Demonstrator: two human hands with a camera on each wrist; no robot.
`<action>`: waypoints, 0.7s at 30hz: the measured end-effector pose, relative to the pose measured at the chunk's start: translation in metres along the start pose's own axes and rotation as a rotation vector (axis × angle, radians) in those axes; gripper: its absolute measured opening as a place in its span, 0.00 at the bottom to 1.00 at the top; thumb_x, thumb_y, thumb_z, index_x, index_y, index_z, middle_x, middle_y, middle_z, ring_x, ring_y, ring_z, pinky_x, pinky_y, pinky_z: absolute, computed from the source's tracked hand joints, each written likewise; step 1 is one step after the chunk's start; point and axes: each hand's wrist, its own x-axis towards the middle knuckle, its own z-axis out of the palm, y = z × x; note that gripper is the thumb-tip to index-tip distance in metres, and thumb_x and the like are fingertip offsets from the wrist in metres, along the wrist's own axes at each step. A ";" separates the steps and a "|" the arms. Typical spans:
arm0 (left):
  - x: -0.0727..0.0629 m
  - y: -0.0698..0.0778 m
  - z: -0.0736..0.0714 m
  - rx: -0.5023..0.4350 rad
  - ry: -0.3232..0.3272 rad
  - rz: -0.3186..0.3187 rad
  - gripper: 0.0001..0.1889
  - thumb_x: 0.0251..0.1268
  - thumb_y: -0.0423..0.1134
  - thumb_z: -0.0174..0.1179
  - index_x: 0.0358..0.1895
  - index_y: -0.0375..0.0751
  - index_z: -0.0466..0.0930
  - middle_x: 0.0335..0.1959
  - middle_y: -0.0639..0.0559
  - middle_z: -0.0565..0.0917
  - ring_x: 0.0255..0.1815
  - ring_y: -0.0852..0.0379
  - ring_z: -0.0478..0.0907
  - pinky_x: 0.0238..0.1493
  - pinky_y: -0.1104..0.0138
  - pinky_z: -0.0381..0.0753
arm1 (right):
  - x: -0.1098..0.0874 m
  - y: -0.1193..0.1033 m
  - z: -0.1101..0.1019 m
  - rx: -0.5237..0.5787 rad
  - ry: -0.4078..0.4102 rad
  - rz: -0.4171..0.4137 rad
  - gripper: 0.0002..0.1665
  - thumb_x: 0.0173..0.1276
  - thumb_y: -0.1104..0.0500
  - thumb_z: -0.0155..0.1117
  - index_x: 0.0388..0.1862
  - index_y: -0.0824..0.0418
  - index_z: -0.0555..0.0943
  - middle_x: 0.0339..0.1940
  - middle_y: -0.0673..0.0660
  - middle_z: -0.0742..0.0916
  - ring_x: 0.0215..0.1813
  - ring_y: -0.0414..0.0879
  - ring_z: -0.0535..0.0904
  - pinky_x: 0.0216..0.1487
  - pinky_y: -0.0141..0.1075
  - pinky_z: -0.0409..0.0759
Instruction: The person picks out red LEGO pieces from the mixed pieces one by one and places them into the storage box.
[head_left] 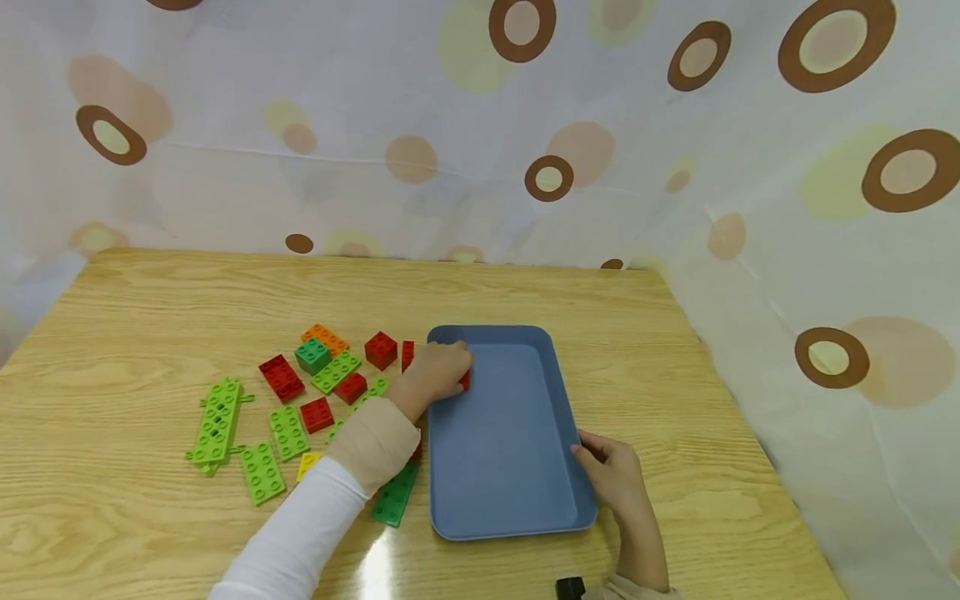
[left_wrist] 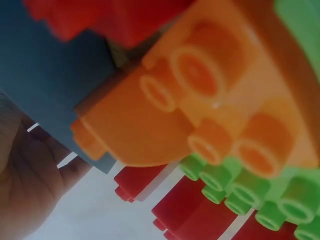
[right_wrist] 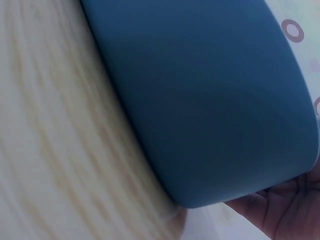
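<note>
A blue-grey tray lies on the table, tilted slightly in the head view. My left hand reaches over its upper left rim and holds a red toy brick, mostly covered by the fingers. At the tray's right side, my right hand grips the rim, thumb on top. The right wrist view shows the tray's outer wall with the right palm against its end. In the left wrist view, the left palm is beside the tray, and an orange block looms close to the camera.
Left of the tray are scattered toy bricks: red, light green, dark green, teal, orange and yellow. A long light green piece lies farthest left. A patterned curtain hangs behind the wooden table.
</note>
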 end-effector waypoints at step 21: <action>-0.027 -0.031 -0.020 -0.116 0.192 0.000 0.20 0.63 0.43 0.59 0.54 0.34 0.76 0.52 0.41 0.78 0.52 0.47 0.76 0.51 0.58 0.78 | 0.001 -0.002 -0.001 -0.102 0.000 -0.045 0.18 0.65 0.68 0.55 0.50 0.78 0.77 0.48 0.72 0.83 0.50 0.59 0.80 0.38 0.26 0.78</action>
